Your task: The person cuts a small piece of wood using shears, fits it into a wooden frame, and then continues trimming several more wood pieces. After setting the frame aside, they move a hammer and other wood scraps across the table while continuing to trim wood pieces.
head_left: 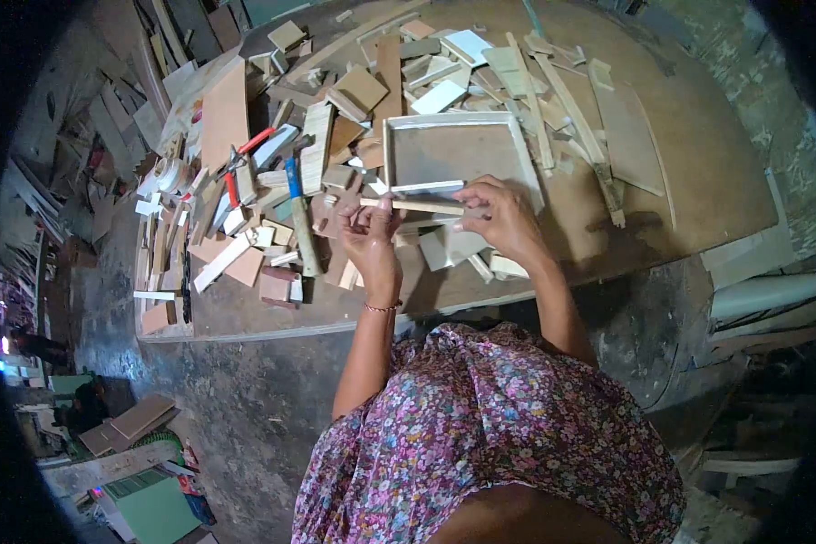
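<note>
A thin strip of wood (pixel 423 208) is stretched level between my two hands. My left hand (pixel 372 243) pinches its left end between thumb and fingers. At the other end, my right hand (pixel 506 219) grips it with fingertips. Just behind the strip lies a shallow rectangular wooden frame (pixel 453 119) with pale edges; its near side (pixel 429 187) is white and partly hidden by my right hand. Left of my left hand rests a hammer (pixel 303 222) with a blue-wrapped end and wooden handle.
Wood offcuts (pixel 358 91) lie heaped over the worktable (pixel 698 154). Red-handled pliers (pixel 236 168) and a roll of tape (pixel 174 175) are on the left. Long wooden slats (pixel 571 109) lie to the right. The table's front edge (pixel 335 328) runs close to my body.
</note>
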A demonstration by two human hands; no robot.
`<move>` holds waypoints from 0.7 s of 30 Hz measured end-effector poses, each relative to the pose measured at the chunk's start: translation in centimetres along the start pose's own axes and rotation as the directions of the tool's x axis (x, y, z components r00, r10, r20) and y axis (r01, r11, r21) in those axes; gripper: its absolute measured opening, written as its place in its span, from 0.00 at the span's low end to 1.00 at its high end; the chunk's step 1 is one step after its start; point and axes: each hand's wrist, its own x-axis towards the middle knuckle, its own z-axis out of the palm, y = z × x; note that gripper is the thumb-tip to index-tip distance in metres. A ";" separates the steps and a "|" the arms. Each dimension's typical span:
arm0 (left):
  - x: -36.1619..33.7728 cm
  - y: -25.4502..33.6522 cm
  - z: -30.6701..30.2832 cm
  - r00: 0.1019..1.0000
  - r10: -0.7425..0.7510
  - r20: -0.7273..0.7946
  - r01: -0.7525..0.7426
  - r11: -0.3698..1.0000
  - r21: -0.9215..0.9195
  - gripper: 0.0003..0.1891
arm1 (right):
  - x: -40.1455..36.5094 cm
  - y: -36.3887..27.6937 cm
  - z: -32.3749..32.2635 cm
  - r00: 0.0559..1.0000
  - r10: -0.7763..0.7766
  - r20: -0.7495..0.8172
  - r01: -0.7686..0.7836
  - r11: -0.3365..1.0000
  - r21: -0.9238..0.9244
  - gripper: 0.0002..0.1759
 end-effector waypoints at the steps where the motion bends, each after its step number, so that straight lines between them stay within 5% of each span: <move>1: -0.8 -0.6 0.5 1.000 -0.009 0.017 0.008 1.000 0.024 0.14 | -0.3 0.4 -0.7 1.000 -0.004 0.020 0.004 1.000 -0.009 0.18; 8: -2.8 -4.3 2.2 0.993 -0.015 0.116 -0.005 0.986 0.166 0.13 | -0.5 2.6 -2.9 0.992 -0.046 0.116 0.068 0.979 -0.192 0.12; 21: -3.3 -6.7 3.2 0.980 -0.133 0.146 0.085 0.951 0.298 0.09 | 1.9 6.1 -4.1 0.991 0.056 -0.120 -0.104 0.890 -0.444 0.08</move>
